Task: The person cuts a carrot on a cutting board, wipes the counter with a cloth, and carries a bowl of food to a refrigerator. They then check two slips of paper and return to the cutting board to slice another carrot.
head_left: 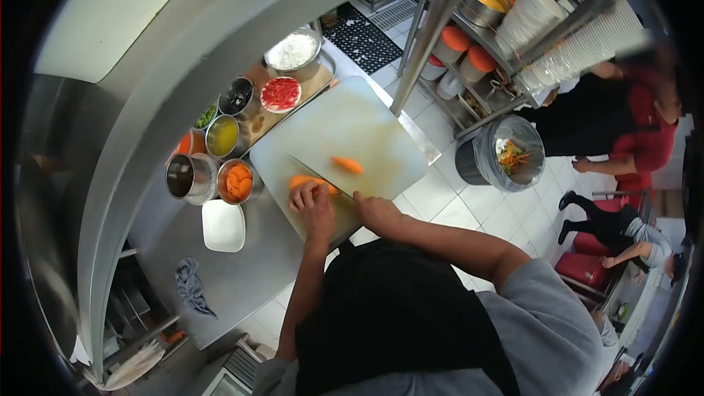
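On the pale cutting board [352, 117] my left hand [314, 209] holds down a carrot [299, 180] with curled fingers. My right hand [378, 216] is closed around the handle of a kitchen knife [312, 169]. The blade lies at a slant along the far side of the held carrot, close to my left fingertips. A second carrot piece [347, 165] rests on the board beyond the blade, apart from both hands. Left of the board stands a metal container of cut carrots [238, 181].
A white square dish [224, 226] and a crumpled cloth [192, 287] lie on the steel counter. Several ingredient containers, one with red strips [281, 94], line the left. A lined bin [506, 150] stands right; a person in red [649, 125] is beyond it.
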The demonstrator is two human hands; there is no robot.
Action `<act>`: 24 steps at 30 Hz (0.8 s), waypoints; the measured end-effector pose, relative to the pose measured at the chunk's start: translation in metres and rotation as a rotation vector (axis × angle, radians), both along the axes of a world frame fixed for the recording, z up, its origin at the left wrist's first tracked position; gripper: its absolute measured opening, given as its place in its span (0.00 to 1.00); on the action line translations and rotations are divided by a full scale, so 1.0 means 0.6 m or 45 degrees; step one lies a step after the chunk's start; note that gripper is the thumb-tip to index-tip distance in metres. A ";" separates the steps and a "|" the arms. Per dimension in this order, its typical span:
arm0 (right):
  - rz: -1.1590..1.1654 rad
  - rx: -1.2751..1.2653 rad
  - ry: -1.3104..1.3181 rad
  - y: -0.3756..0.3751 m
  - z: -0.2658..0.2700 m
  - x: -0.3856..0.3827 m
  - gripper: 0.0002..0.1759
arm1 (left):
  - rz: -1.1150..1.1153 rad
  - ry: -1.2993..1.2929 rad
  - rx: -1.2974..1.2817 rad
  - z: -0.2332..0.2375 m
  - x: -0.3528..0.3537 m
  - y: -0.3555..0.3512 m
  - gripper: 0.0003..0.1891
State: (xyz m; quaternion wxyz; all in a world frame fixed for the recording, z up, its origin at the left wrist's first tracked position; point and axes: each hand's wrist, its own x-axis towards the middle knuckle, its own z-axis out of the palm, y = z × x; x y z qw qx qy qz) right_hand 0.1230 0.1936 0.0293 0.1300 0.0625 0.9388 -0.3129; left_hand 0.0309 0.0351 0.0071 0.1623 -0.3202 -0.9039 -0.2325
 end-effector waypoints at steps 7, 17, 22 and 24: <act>-0.035 -0.040 -0.040 0.033 0.048 0.023 0.15 | -0.101 0.040 -0.041 0.035 -0.003 -0.002 0.14; -0.455 0.449 0.288 0.238 0.057 0.044 0.13 | -0.348 -0.077 -0.451 0.103 -0.049 -0.069 0.21; -0.375 0.427 0.120 0.251 0.046 0.029 0.14 | -0.239 -0.075 -0.429 0.098 -0.059 -0.132 0.20; -0.352 0.409 0.151 0.244 0.039 0.036 0.14 | -0.190 -0.066 -0.432 0.099 -0.056 -0.153 0.20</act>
